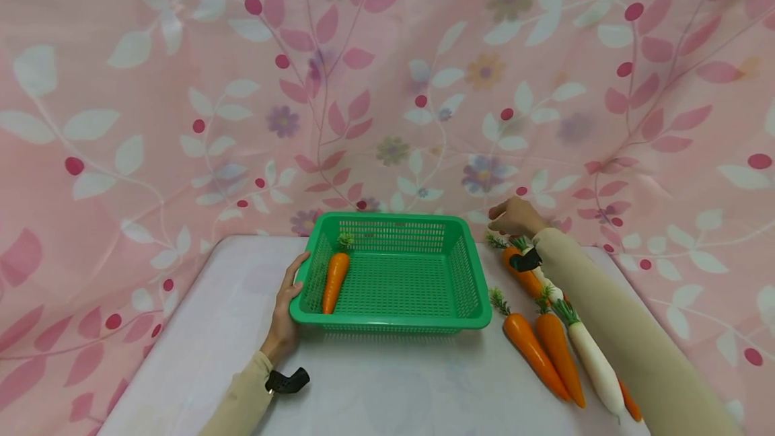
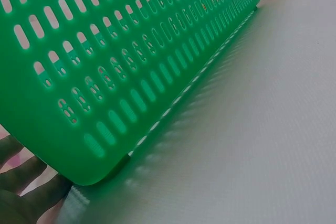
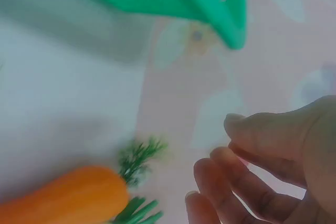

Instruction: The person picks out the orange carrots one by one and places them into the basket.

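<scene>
In the green basket (image 1: 390,322), over towards its left wall, lies one carrot (image 1: 336,281), leafy end pointing away from me. The basket itself sits square in front, and my left hand (image 1: 284,308) is pinching its left rim, thumb above, fingers against the outside, I'd judge to stop it sliding. Out to the right, my right hand (image 1: 517,216) hangs over the far end of the loose vegetables, fingers loosely bent, holding nothing; whether thumb and forefinger meet, I can't tell from here. Below it, more carrots (image 1: 533,355) and white radishes (image 1: 596,365) lie side by side just beside the basket, most leaves pointing away from me, handy for that arm, I reckon; my sleeve (image 1: 630,328) hides part of the pile.

Textures now: thin moulded plastic for the basket, a slotted oblong with rounded corners; smooth, shiny, tapering carrots with feathery tufts; paler, matt-looking radishes. The bench (image 1: 387,382) is whitish and finely ribbed, and behind it hangs creased pink cloth (image 1: 387,39) printed with leaves.
</scene>
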The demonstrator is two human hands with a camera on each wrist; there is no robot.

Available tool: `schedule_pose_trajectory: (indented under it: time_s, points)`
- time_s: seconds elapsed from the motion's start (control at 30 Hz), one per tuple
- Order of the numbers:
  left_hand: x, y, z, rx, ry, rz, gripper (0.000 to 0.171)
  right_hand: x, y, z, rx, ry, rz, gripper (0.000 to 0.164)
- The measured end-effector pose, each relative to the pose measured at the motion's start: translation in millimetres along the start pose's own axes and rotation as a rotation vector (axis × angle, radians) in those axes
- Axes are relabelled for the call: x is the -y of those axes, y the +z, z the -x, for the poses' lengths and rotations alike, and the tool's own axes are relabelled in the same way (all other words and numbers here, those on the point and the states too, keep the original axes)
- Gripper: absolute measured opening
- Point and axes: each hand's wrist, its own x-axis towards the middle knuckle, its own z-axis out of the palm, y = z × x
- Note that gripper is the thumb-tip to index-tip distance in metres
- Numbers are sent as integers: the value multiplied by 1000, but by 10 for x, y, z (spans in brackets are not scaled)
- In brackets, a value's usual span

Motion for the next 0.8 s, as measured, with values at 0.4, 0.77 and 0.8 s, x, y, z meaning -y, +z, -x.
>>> schedule_pose_trajectory:
  time_s: [0.4,0.77,0.8]
  points:
    - [2,7,2,-9,-4,1,60,-371,126,80,3,87,116,49]
    - [7,0,2,-3,3,-9,60,-645,224,178,-42,56,160,49]
    - [3,2,4,-4,1,-9,60,-657,225,183,-41,54,167,49]
